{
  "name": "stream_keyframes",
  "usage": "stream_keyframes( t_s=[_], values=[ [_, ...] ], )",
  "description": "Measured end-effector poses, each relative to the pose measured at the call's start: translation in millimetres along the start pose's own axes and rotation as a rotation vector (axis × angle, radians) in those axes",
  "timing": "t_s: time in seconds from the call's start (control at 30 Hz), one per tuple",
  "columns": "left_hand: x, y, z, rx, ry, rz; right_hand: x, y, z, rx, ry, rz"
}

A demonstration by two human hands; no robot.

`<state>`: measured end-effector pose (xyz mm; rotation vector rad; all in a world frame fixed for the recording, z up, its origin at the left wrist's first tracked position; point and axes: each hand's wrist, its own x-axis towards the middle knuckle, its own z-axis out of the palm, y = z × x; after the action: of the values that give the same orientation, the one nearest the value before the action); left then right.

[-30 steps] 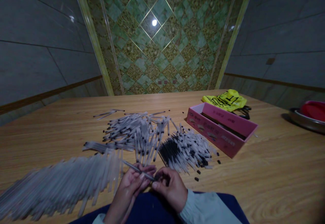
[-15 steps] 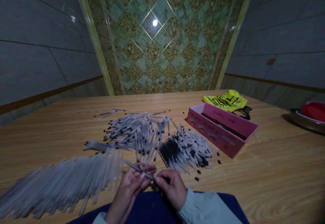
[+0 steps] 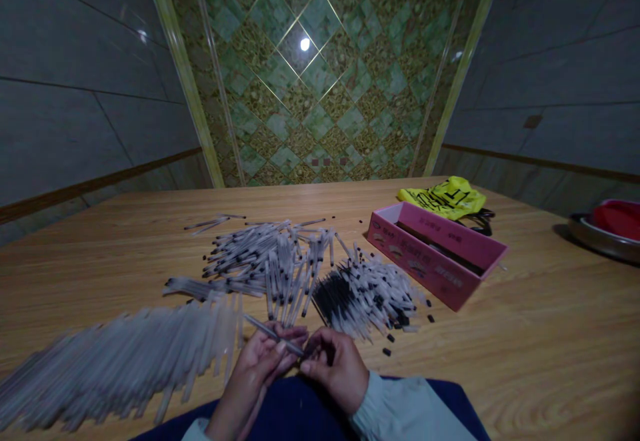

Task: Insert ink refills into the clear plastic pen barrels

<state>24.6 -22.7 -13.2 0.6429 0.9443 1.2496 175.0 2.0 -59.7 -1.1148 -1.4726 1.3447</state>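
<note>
My left hand point(image 3: 265, 359) is closed around a slim grey pen point(image 3: 267, 329), which slants down to the right across its fingers. At the pen's dark lower end my right hand point(image 3: 337, 364) has its thumb and forefinger bent in a pinch; any small part between them is hidden. Just beyond the hands lie a pile of clear pens with dark ends point(image 3: 250, 254) and a heap of white and black pen parts point(image 3: 375, 291). To the left of my left hand spreads a broad row of clear tubes point(image 3: 120, 361).
An open pink box point(image 3: 425, 257) stands at the right on the wooden table point(image 3: 540, 334), with a yellow bag point(image 3: 445, 199) behind it. Small black caps point(image 3: 387, 351) lie near the heap. A metal pan point(image 3: 605, 237) with something red sits at the far right edge.
My right thumb has shifted slightly down and away from the forefinger at the pen's lower end, and the fingers are more arched. My left hand and the pen stay put.
</note>
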Motion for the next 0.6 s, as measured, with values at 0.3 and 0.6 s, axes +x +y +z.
stream_keyframes(
  t_s=[0.3,0.6],
  values=[
    [1.9,-3.1,-3.8,0.02,-0.004,0.012,-1.2,-0.6,-0.5,-0.046,0.02,0.01],
    [0.9,-0.6,-0.9,0.007,-0.016,0.005,-2.4,-4.7,4.9,0.132,-0.067,0.031]
  ],
)
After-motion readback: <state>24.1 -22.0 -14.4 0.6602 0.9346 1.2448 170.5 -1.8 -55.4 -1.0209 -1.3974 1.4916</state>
